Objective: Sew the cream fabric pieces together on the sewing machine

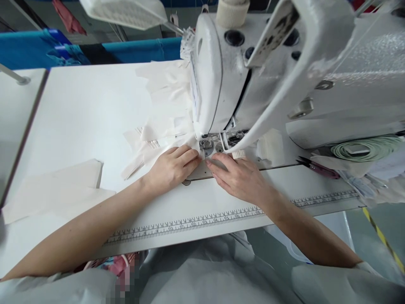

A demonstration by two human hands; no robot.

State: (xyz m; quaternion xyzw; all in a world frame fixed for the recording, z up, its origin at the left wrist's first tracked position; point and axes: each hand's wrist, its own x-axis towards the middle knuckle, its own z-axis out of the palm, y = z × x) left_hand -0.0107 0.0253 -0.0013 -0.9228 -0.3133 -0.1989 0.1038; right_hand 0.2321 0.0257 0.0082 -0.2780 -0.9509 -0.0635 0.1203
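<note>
A white sewing machine [215, 76] stands on the white table, its presser foot and metal needle plate [207, 147] low at the front. Just left of the foot, my left hand [174, 166] has its fingers bent together on a cream fabric piece [186, 140] that runs back beside the machine. My right hand [236, 175] lies just right of the foot, fingers slightly spread, fingertips at the plate's front edge; nothing visible is in it. Strips of cream fabric [139, 154] lie left of the machine.
Cut cream pieces [53, 190] lie at the table's left. A printed ruler [190, 223] follows the front edge. At the right are dark-bladed snips [319, 167], a coil of pale green cord [363, 148] and piled fabric. Blue cloth [136, 50] hangs behind the table.
</note>
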